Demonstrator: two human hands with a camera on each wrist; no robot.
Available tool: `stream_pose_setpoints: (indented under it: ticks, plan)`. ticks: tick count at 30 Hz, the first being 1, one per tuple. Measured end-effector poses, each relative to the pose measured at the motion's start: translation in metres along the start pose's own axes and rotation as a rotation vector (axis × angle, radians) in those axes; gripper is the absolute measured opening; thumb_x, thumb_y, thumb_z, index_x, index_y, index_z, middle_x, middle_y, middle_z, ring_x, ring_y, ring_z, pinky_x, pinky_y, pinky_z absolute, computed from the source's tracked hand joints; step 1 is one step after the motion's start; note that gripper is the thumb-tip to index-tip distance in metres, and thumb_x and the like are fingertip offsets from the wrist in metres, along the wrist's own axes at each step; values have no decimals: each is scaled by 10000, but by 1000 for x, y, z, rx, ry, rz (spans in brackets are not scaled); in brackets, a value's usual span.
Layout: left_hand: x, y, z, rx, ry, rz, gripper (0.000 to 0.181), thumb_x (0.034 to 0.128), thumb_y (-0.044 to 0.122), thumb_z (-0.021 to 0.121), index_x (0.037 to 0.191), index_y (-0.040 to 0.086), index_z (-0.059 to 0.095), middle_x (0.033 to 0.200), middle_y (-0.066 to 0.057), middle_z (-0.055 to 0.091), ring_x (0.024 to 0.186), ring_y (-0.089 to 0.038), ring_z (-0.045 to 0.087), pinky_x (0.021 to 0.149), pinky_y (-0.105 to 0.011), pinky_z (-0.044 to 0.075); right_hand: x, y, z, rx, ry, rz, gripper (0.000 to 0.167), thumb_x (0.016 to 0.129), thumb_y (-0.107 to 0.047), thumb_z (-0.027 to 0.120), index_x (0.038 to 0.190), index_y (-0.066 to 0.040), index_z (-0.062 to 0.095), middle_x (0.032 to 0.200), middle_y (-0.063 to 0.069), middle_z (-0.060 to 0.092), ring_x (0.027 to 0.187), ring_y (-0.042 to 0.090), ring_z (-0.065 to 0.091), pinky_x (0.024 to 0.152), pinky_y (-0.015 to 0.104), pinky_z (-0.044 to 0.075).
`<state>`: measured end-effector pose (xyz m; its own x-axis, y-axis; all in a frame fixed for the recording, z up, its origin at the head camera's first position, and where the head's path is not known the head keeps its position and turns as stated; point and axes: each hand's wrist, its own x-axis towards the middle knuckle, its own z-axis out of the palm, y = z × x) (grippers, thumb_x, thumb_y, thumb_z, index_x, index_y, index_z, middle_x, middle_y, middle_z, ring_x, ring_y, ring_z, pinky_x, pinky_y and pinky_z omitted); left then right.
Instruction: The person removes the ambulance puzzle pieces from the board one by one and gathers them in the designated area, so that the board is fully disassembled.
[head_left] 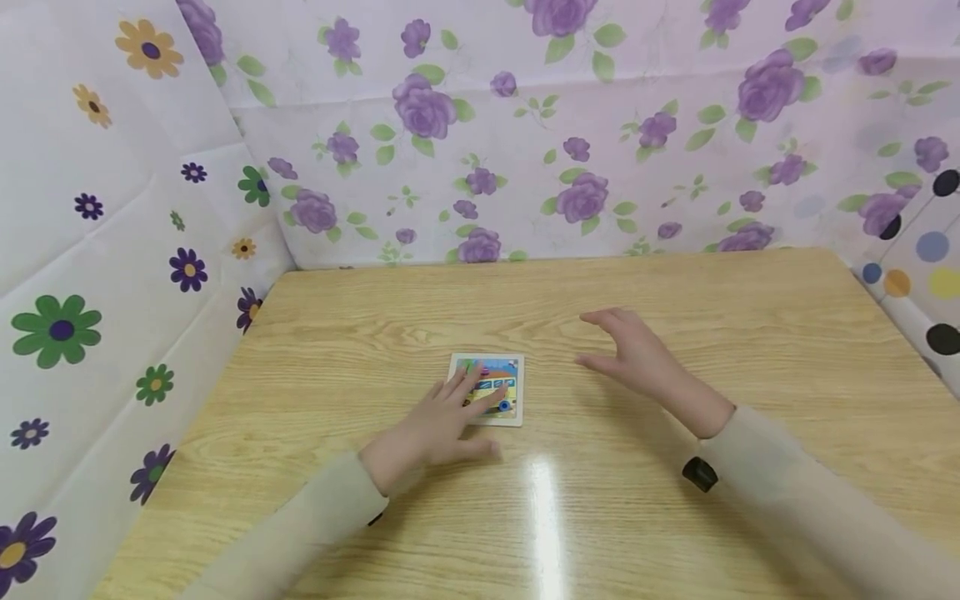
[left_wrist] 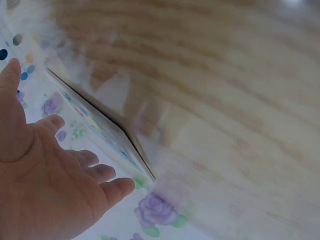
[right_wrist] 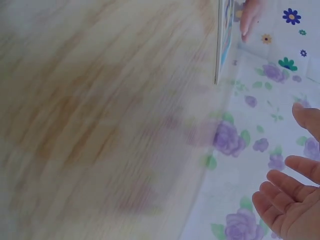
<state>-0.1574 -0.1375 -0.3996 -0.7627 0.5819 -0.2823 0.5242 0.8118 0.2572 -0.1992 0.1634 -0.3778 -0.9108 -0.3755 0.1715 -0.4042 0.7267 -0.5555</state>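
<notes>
A small square picture puzzle or board with a white border [head_left: 512, 417] lies flat on the wooden table, showing a yellow bus with blue windows. Over its left part spreads my left hand [head_left: 438, 429], fingers extended, hiding some of the picture. In the left wrist view, the hand [left_wrist: 55, 175] is palm-visible beside the board's edge [left_wrist: 102, 122]; whether the fingertips touch it I cannot tell. To the right of the board, my right hand [head_left: 637, 358] hovers above the table with fingers apart and nothing in them.
The wooden table [head_left: 360, 325] reaches back to a cloth with purple roses [head_left: 423, 108]. A flower-patterned cloth [head_left: 60, 250] hangs along the left side, and a dotted one [head_left: 930, 258] along the right. Light glares off the tabletop near the front.
</notes>
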Motion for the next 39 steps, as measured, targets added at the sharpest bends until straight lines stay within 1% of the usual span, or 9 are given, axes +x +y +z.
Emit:
stream_pose_setpoints:
  ticks: [4, 7, 13, 17, 23, 28, 34, 39]
  plan:
    - [-1, 3, 1, 17, -12, -14, 786, 880, 631, 505, 1525, 297, 202, 1604, -131, -17, 1464, -364, 1, 1146, -593, 117, 5, -6, 8, 25, 5, -11, 557, 854, -240, 719, 1308, 18, 524, 1312, 224, 529, 1218, 398, 474, 1004, 545, 402]
    - [1, 4, 2, 24, -28, -24, 795, 880, 638, 497, 1527, 298, 184, 1605, -121, -24, 1466, -353, -9, 1152, -581, 112, 9, -9, 13, 34, 5, -17, 518, 858, -215, 714, 1282, 27, 545, 1288, 230, 548, 1199, 400, 493, 996, 539, 411]
    - [3, 4, 5, 20, -53, -39, 806, 881, 654, 475, 1531, 302, 153, 1604, -103, -49, 1467, -336, -23, 1158, -570, 101, 16, -16, 22, 21, 0, -35, 478, 860, -214, 712, 1242, 38, 576, 1238, 228, 592, 1158, 397, 533, 977, 528, 434]
    - [2, 3, 8, 22, -62, -52, 808, 882, 662, 466, 1532, 305, 146, 1606, -86, -50, 1472, -315, -26, 1161, -561, 104, 24, -20, 27, 30, -9, -46, 450, 874, -214, 695, 1235, 33, 587, 1247, 215, 598, 1172, 385, 539, 994, 514, 432]
    - [3, 3, 8, 24, -49, -44, 793, 886, 657, 462, 1530, 299, 170, 1606, -102, -25, 1472, -320, -6, 1157, -564, 125, 35, -25, 33, 25, -18, -56, 424, 876, -194, 690, 1220, 34, 594, 1231, 207, 609, 1154, 371, 556, 989, 499, 441]
    - [3, 3, 7, 31, -46, -41, 788, 888, 655, 457, 1530, 298, 173, 1606, -99, -20, 1472, -318, 3, 1155, -567, 132, 42, -28, 39, 28, -51, -55, 422, 877, -176, 685, 1217, 55, 590, 1211, 217, 618, 1135, 368, 567, 985, 485, 444]
    - [5, 4, 7, 41, -36, -48, 789, 884, 659, 459, 1528, 289, 192, 1607, -100, 14, 1471, -330, 33, 1145, -576, 158, 49, -34, 47, 30, -109, -30, 411, 891, -178, 667, 1222, 53, 591, 1212, 210, 620, 1132, 355, 574, 976, 468, 459]
    - [5, 5, 6, 47, -34, -53, 789, 881, 661, 460, 1527, 290, 200, 1607, -99, 33, 1471, -330, 49, 1141, -578, 174, 52, -37, 54, 22, -145, -39, 368, 901, -155, 651, 1203, 50, 604, 1192, 205, 628, 1116, 343, 585, 961, 452, 476]
